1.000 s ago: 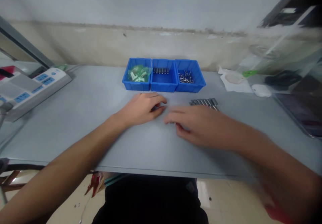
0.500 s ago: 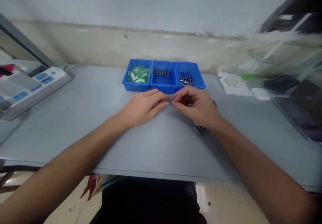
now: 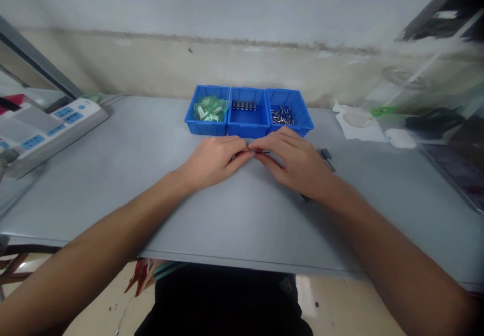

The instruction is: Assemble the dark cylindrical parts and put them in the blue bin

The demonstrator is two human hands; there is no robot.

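My left hand [image 3: 217, 160] and my right hand [image 3: 297, 158] meet at their fingertips just in front of the blue bins. Both are closed in a pinch. Between the right fingers a small thin dark piece [image 3: 265, 151] shows; most of it is hidden. What the left fingers pinch is too small to make out. Beside and partly behind my right hand lie small dark metal parts [image 3: 325, 154]; another dark piece [image 3: 304, 197] peeks out under the right wrist.
Three joined blue bins hold green-bagged white parts [image 3: 208, 110], a row of dark cylinders [image 3: 244, 106] and metal pins [image 3: 282, 116]. A white power strip [image 3: 56, 129] lies left; paper [image 3: 359, 126], a white mouse [image 3: 401, 138] and a tablet [image 3: 454, 172] lie right.
My right hand has moved slightly left so its fingertips touch those of my left hand. A thin dark piece now shows at the right fingers. The view has shifted a little.
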